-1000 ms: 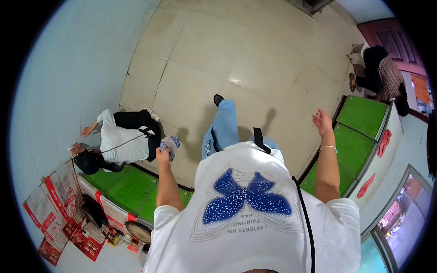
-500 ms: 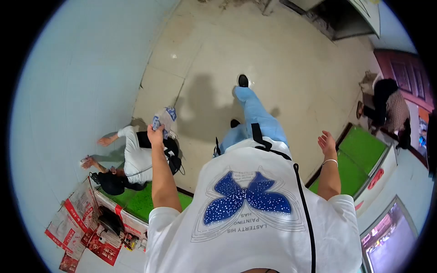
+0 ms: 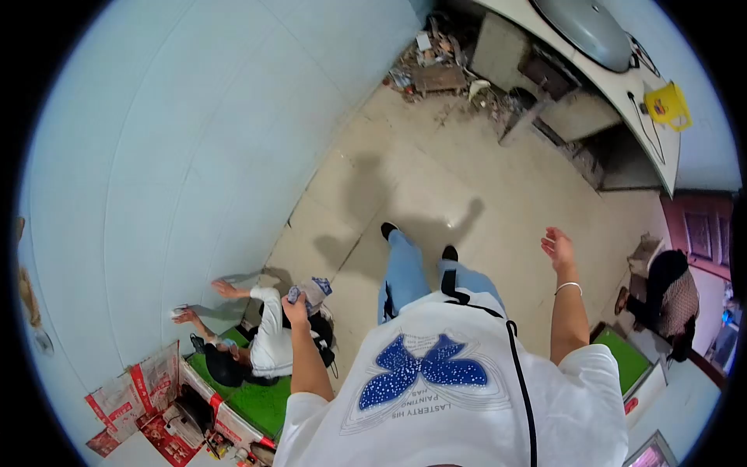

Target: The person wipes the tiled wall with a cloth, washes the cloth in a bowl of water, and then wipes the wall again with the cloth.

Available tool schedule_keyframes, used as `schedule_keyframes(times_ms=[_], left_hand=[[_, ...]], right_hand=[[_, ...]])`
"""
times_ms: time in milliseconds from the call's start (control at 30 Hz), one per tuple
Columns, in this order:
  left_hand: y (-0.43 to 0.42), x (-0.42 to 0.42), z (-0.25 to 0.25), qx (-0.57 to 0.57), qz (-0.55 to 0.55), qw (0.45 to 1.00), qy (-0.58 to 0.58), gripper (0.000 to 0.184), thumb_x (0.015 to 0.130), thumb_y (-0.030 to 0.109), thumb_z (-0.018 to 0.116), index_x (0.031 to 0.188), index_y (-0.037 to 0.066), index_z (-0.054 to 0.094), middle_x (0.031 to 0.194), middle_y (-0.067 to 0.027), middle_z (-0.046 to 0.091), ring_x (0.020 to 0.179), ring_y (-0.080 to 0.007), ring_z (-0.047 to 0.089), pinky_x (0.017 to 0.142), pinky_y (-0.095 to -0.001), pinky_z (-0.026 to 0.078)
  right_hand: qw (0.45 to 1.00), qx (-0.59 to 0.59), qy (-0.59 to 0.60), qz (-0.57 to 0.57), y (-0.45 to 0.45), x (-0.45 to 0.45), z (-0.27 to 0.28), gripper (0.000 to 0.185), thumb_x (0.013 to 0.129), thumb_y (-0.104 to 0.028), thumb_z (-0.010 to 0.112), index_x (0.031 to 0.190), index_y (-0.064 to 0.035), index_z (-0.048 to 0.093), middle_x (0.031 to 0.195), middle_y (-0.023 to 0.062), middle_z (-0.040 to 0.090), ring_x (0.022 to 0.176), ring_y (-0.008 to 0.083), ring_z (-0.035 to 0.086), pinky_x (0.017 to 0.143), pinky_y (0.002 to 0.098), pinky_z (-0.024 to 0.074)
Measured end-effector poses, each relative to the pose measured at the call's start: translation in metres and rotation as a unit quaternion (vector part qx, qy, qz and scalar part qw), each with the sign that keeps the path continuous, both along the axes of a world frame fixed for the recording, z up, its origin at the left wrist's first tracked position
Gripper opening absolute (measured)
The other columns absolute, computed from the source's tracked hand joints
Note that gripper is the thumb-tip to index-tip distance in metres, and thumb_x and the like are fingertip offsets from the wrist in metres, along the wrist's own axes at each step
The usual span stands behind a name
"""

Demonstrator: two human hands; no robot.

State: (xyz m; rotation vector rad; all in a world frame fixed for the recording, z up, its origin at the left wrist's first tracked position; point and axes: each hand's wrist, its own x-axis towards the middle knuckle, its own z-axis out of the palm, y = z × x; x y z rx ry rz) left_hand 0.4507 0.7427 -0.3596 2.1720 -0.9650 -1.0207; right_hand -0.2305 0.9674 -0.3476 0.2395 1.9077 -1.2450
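Observation:
My left hand (image 3: 295,307) is closed on a crumpled blue-and-white cloth (image 3: 315,292), which hangs out past the fingers over the tiled floor. On the other side, my right hand (image 3: 557,247) is held out in the air with its fingers apart and nothing in it; a bracelet circles that wrist. Left of my left hand, a person in a white top (image 3: 272,342) leans at the pale blue wall (image 3: 179,156), one hand flat on it and the other pressing a small white thing to it.
Green-topped counters (image 3: 257,401) stand at lower left and right. A heap of debris (image 3: 436,66) lies in the far corner. At upper right a white counter (image 3: 576,58) bears a large grey lid (image 3: 587,31) and a yellow jug (image 3: 667,106). Another person (image 3: 665,300) bends near the red door.
The view has swung toward the far corner, bringing the debris, lid and yellow jug into sight. My feet have shifted. The cloth stays in my left hand; my right hand remains empty.

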Motion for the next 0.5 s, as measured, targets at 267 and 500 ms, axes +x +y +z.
schedule_keyframes(times_ms=[267, 500], left_hand=[[-0.212, -0.034, 0.006, -0.087, -0.084, 0.992, 0.025, 0.035, 0.078, 0.003, 0.066, 0.109, 0.003, 0.049, 0.101, -0.009, 0.055, 0.093, -0.0186, 0.053, 0.085, -0.0321, 0.043], [-0.432, -0.134, 0.127, -0.298, -0.385, 0.869, -0.092, 0.047, 0.089, 0.009, 0.058, 0.133, 0.002, 0.045, 0.134, -0.0124, 0.049, 0.124, -0.0274, 0.044, 0.106, -0.0381, 0.031]], right_hand=[[0.993, 0.039, -0.05, 0.095, -0.22, 0.038, -0.018, 0.031, 0.093, -0.026, 0.046, 0.112, -0.0044, 0.058, 0.103, 0.0067, 0.054, 0.092, 0.0208, 0.058, 0.081, 0.0331, 0.0517], [0.992, -0.007, -0.061, 0.112, -0.297, 0.047, 0.001, 0.028, 0.094, -0.025, 0.046, 0.111, -0.0066, 0.059, 0.103, 0.0057, 0.056, 0.088, 0.0192, 0.06, 0.079, 0.0326, 0.0518]])
